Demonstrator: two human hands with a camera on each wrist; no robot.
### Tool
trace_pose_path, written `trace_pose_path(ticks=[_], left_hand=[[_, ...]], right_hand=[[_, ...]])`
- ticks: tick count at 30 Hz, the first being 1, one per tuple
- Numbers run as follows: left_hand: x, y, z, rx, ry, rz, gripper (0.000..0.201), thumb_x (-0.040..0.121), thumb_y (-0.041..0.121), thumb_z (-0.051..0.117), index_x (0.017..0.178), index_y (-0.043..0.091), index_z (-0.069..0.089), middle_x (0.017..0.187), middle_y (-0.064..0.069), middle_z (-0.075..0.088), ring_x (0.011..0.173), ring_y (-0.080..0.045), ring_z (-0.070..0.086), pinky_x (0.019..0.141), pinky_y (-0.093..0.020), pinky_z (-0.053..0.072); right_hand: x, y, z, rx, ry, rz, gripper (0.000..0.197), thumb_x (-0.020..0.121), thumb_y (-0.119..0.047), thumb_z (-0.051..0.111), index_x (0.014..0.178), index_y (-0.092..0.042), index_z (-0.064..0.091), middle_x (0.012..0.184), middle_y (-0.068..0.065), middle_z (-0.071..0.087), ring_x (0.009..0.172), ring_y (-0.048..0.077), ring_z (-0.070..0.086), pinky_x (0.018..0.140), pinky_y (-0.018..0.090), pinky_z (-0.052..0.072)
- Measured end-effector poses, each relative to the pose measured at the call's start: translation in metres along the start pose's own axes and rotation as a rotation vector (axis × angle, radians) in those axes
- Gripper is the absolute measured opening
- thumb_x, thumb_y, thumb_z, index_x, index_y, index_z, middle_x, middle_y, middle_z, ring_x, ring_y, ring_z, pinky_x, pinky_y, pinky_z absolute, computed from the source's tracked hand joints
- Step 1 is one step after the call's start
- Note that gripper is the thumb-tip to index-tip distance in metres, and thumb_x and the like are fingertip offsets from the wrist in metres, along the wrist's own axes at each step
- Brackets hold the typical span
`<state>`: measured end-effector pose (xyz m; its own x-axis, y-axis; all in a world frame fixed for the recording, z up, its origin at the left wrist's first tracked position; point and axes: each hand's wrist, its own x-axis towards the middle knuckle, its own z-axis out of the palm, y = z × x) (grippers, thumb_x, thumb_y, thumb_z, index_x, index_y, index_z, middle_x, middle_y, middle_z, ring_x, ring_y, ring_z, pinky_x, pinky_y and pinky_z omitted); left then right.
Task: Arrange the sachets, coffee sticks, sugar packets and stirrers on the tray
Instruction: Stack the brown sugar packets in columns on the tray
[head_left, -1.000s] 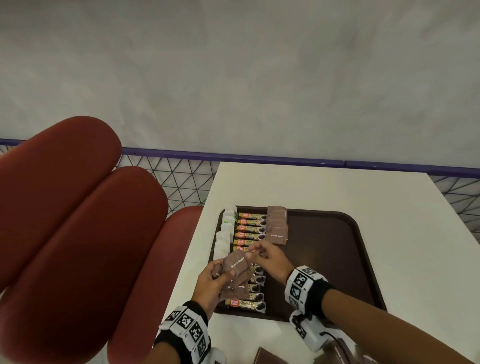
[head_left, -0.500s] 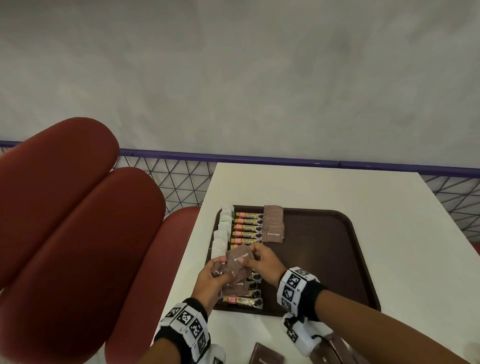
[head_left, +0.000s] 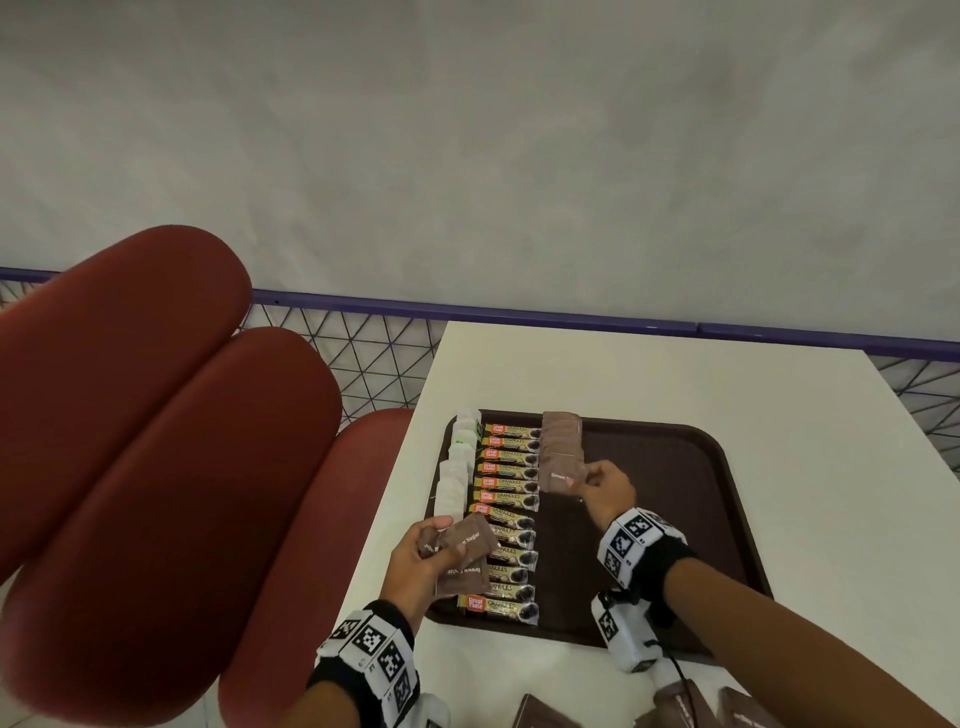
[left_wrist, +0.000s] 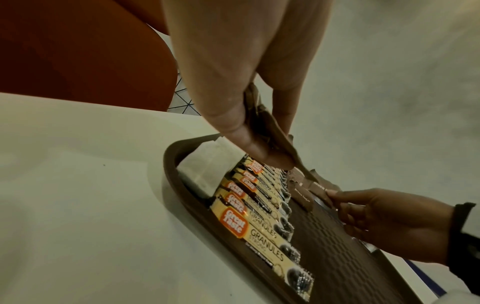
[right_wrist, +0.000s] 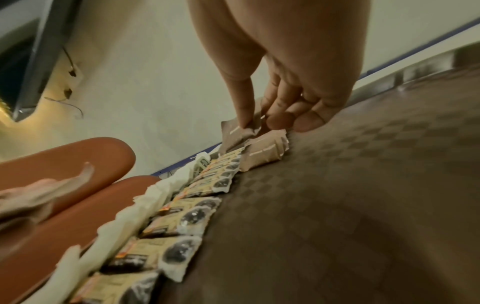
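A dark brown tray (head_left: 696, 525) lies on the white table (head_left: 623, 374). Along its left side run white sachets (head_left: 451, 483), then a column of Great Taste coffee sticks (head_left: 506, 499), then a short row of brown sugar packets (head_left: 561, 441). My left hand (head_left: 426, 556) grips a small stack of brown sugar packets (head_left: 465, 561) above the near coffee sticks; the same stack (left_wrist: 262, 125) sits between thumb and fingers in the left wrist view. My right hand (head_left: 605, 491) pinches one brown sugar packet (head_left: 563, 478) at the near end of that row, also seen as the packet (right_wrist: 239, 131) under its fingertips (right_wrist: 280, 121).
Red padded seats (head_left: 156, 441) stand left of the table. A purple rail and wire mesh (head_left: 363, 358) run behind it. More brown packets (head_left: 545, 714) lie on the table at the near edge. The tray's right half (head_left: 675, 467) is bare.
My right hand has left the stack in my left hand and moved up and right with one brown sugar packet to the row's near end. The left hand stays put.
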<state>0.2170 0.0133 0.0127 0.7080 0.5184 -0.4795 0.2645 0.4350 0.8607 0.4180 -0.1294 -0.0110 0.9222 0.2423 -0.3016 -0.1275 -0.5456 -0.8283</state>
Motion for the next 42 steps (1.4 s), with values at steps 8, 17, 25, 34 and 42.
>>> trace_pose_path(ticks=[8,17,25,34,42], left_hand=[[0.004,0.0,-0.006,0.001,0.014,-0.022,0.027,0.085,-0.005,0.059,0.103,0.015,0.056,0.104,-0.011,0.063,0.092,-0.033,0.063,0.076,-0.049,0.053],[0.009,0.0,-0.007,-0.014,0.013,-0.033,0.033,0.084,-0.009,0.055,0.107,0.015,0.057,0.112,-0.013,0.06,0.094,-0.036,0.062,0.066,-0.039,0.054],[0.01,0.0,-0.009,-0.038,-0.005,-0.005,0.035,0.083,-0.012,0.056,0.106,0.015,0.056,0.112,-0.015,0.059,0.094,-0.034,0.061,0.076,-0.045,0.054],[0.006,0.002,0.003,-0.005,-0.025,0.013,0.036,0.082,-0.011,0.059,0.106,0.016,0.056,0.115,-0.016,0.059,0.106,-0.041,0.059,0.088,-0.053,0.051],[-0.006,0.006,0.019,-0.04,-0.075,0.041,0.035,0.081,-0.013,0.059,0.106,0.012,0.055,0.11,-0.019,0.058,0.086,-0.033,0.067,0.06,-0.039,0.059]], right_hand=[[0.018,0.005,0.007,-0.21,-0.04,0.059,0.013,0.084,-0.014,0.063,0.084,-0.016,0.05,0.088,0.008,0.057,0.084,0.026,0.056,0.076,0.034,0.046],[0.024,0.004,0.011,-0.557,-0.005,-0.059,0.029,0.085,-0.03,0.063,0.107,-0.012,0.055,0.116,0.009,0.057,0.113,0.029,0.046,0.095,0.038,0.042],[0.014,-0.001,0.011,-0.539,0.141,-0.1,0.045,0.08,-0.032,0.068,0.114,-0.013,0.045,0.121,0.009,0.052,0.117,0.027,0.042,0.097,0.037,0.034],[-0.031,-0.015,0.02,-0.268,-0.131,-0.314,0.021,0.087,-0.032,0.06,0.102,-0.02,0.05,0.098,-0.002,0.055,0.101,0.018,0.05,0.09,0.034,0.04],[-0.057,-0.01,0.028,-0.019,-0.522,-0.251,0.022,0.083,-0.032,0.067,0.096,-0.018,0.054,0.09,-0.001,0.057,0.083,0.012,0.055,0.076,0.026,0.046]])
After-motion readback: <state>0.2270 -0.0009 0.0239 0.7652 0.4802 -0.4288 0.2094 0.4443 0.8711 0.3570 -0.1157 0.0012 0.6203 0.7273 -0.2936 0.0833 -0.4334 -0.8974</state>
